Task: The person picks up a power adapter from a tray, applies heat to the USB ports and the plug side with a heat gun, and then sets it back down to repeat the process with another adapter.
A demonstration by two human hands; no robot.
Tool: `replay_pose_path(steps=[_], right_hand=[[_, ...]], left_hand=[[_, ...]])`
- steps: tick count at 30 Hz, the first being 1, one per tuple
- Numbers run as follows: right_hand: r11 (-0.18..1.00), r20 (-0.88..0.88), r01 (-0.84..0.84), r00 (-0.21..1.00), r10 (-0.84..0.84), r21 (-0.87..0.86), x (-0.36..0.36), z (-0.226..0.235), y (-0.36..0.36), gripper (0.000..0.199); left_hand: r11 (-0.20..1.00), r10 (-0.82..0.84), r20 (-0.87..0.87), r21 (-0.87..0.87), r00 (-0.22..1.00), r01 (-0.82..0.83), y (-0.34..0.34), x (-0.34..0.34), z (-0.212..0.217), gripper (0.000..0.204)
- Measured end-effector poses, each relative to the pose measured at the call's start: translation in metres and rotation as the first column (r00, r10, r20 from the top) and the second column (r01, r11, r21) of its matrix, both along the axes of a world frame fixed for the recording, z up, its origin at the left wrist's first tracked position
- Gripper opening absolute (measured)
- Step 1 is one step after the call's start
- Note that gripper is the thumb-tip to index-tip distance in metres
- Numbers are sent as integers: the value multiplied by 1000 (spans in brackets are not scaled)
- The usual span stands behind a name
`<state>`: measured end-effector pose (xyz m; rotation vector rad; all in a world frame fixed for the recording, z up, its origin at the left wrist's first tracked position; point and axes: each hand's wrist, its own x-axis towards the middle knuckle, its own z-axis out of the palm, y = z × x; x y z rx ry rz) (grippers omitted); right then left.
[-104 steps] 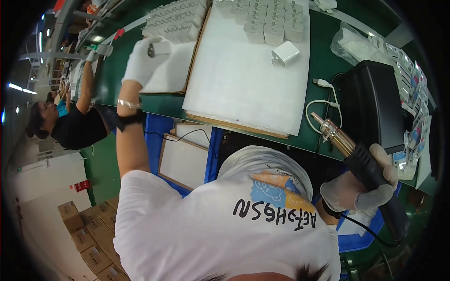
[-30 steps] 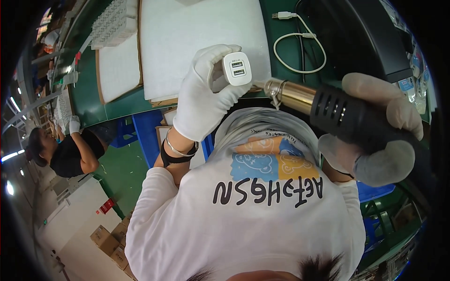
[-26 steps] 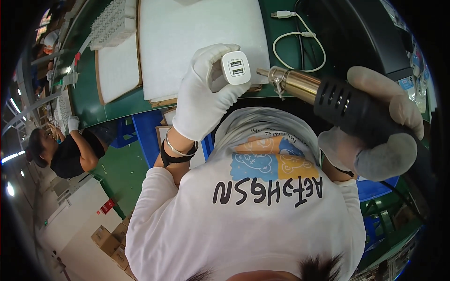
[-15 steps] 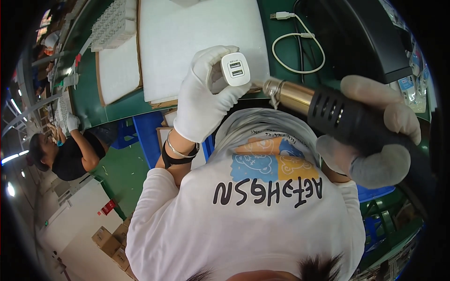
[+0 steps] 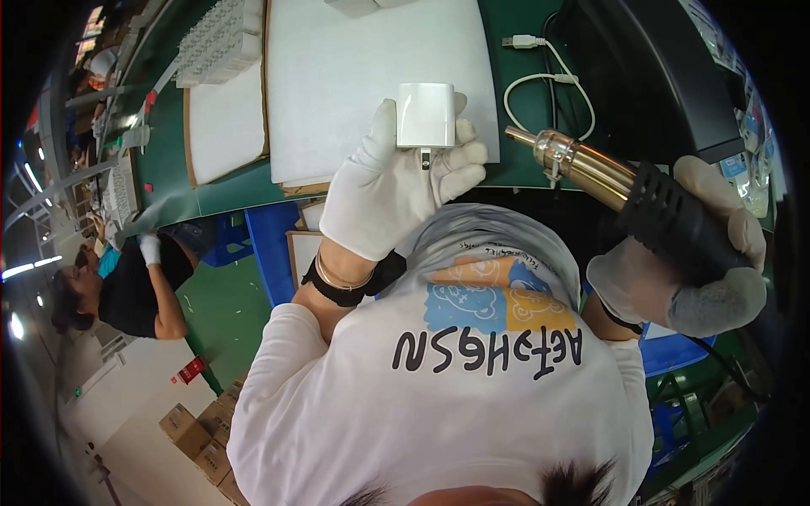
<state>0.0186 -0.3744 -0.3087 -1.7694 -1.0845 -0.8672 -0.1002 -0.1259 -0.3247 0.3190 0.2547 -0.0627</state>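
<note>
In my gloved left hand (image 5: 371,198) is a white USB wall charger (image 5: 425,114). Its broad glossy side faces up, and the metal prongs point back toward the palm. Thumb and fingers hold the charger along its sides, over the edge of a white foam sheet (image 5: 325,93). My gloved right hand (image 5: 713,295) is wrapped around the black handle of a hot air gun (image 5: 595,173). The gun's metal nozzle points left toward the charger, with a gap between them. The charger's ports are out of sight.
A white USB cable (image 5: 525,40) lies looped on the green table beside a large black device (image 5: 624,67). Clear plastic trays (image 5: 221,38) are stacked at the far left. A co-worker (image 5: 139,291) works at the left. Blue stools (image 5: 268,253) stand below the table edge.
The charger has been turned: its port face showed before, now a broad side and the prongs show. The hot air gun has drawn back to the right, away from the charger.
</note>
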Motion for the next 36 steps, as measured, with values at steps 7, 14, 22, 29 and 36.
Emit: replay_pose_path(steps=[7,14,22,29,36], right_hand=[[1000,7,5,1000,-5,-28,3,-2,3,38],[999,19,13,1000,-12,-52,4,-5,-9,40],[996,31,24,999,-21,-82,6,-1,-23,43],[994,39,33,999,-29,-104,-1,-5,-19,45],[992,54,45,998,-38,-116,4,-10,-22,48]], left_hand=[[999,52,-78,12,996,-51,-6,0,2,60],[985,119,-118,136,986,-103,-15,-2,3,56],[961,181,-127,236,975,-148,-26,0,7,57],[979,165,-82,136,983,-153,-26,-2,7,58],[976,161,-114,165,980,-141,-30,-1,12,61]])
